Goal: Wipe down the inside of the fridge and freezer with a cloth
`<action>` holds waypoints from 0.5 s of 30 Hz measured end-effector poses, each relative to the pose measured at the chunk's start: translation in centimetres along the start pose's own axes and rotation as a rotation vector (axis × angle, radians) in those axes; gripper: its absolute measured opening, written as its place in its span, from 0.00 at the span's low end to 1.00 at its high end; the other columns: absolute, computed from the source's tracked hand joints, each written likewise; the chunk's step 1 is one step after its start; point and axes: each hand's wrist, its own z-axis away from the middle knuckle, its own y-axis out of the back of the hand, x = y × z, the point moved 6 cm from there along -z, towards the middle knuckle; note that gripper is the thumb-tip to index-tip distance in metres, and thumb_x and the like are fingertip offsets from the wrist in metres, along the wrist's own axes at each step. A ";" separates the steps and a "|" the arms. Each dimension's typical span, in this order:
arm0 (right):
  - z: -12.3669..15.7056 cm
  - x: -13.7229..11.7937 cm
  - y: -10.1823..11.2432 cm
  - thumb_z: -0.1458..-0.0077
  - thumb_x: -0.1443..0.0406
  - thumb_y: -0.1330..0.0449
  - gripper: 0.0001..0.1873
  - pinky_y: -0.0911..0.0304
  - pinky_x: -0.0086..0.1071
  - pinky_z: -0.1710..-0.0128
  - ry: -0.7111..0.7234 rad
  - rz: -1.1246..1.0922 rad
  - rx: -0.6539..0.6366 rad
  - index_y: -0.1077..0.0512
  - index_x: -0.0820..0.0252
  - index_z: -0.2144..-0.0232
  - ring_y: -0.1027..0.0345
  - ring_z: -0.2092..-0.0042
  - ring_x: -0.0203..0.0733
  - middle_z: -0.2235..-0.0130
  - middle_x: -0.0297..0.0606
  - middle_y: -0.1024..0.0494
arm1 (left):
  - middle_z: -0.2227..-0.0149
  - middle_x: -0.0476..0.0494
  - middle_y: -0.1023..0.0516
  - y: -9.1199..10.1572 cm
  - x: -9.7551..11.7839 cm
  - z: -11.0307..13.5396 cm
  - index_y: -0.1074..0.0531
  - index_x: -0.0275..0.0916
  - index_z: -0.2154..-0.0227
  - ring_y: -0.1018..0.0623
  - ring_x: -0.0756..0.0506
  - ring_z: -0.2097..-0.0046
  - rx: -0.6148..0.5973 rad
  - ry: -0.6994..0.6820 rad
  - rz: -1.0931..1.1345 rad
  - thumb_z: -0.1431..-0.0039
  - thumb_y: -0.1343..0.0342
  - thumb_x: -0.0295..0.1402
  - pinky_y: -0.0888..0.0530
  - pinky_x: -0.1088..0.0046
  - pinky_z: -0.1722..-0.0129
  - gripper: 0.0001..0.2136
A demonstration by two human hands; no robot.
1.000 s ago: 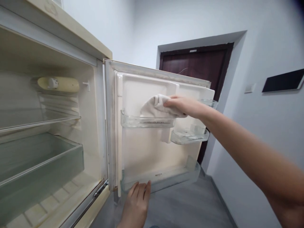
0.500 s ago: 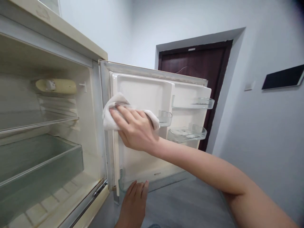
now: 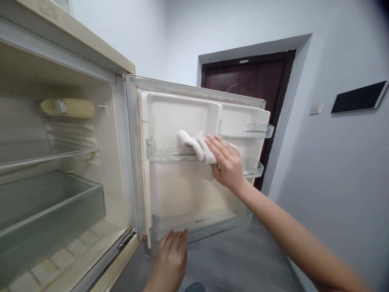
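My right hand [image 3: 226, 164] presses a bunched white cloth [image 3: 205, 148], its fingers closed over it. The cloth is at the middle shelf [image 3: 164, 154] on the inner side of the open fridge door [image 3: 179, 113], partly covering that clear shelf. Motion blurs the cloth's edges somewhat. Lower down, my left hand [image 3: 170, 255] has its fingers hooked over the rim of the clear bottom door shelf [image 3: 209, 233]. The thumb of that hand is hidden.
Left of the door stands the open fridge compartment, with a glass shelf [image 3: 54, 156], a clear drawer [image 3: 60, 207] and a yellowish lamp cover [image 3: 73, 108]. Two small door shelves sit on the right, including the upper one [image 3: 258, 130]. Behind is a dark red door [image 3: 243, 77].
My right hand has moved the cloth rightward from the door's hinge-side edge to the middle shelf's right part, uncovering the shelf's left end. My left hand stays at the bottom shelf.
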 end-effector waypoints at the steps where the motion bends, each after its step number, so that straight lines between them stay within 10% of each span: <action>1: 0.4 0.2 0.1 0.37 0.64 0.53 0.25 0.48 0.47 0.36 -0.149 -0.094 0.045 0.39 0.54 0.39 0.48 0.34 0.46 0.38 0.38 0.36 | 0.67 0.44 0.18 0.0 0.1 0.0 0.28 0.34 0.56 0.19 0.46 0.64 0.002 0.008 -0.001 0.44 0.56 0.20 0.20 0.66 0.59 0.17; 8: 3.4 -4.3 -3.0 0.38 0.54 0.54 0.28 0.51 0.43 0.36 -1.060 -0.582 0.582 0.41 0.54 0.38 0.48 0.35 0.41 0.38 0.41 0.37 | 0.68 0.43 0.19 -0.1 0.3 -0.2 0.28 0.34 0.57 0.19 0.44 0.65 -0.014 0.017 -0.031 0.47 0.52 0.19 0.19 0.63 0.61 0.16; 15: 2.4 -9.8 -8.1 0.39 0.52 0.59 0.29 0.42 0.42 0.41 -1.192 -0.840 0.568 0.36 0.60 0.44 0.46 0.36 0.43 0.46 0.49 0.29 | 0.72 0.46 0.18 -0.9 -0.1 0.6 0.27 0.40 0.68 0.19 0.44 0.66 0.046 0.068 0.052 0.48 0.55 0.18 0.19 0.66 0.65 0.14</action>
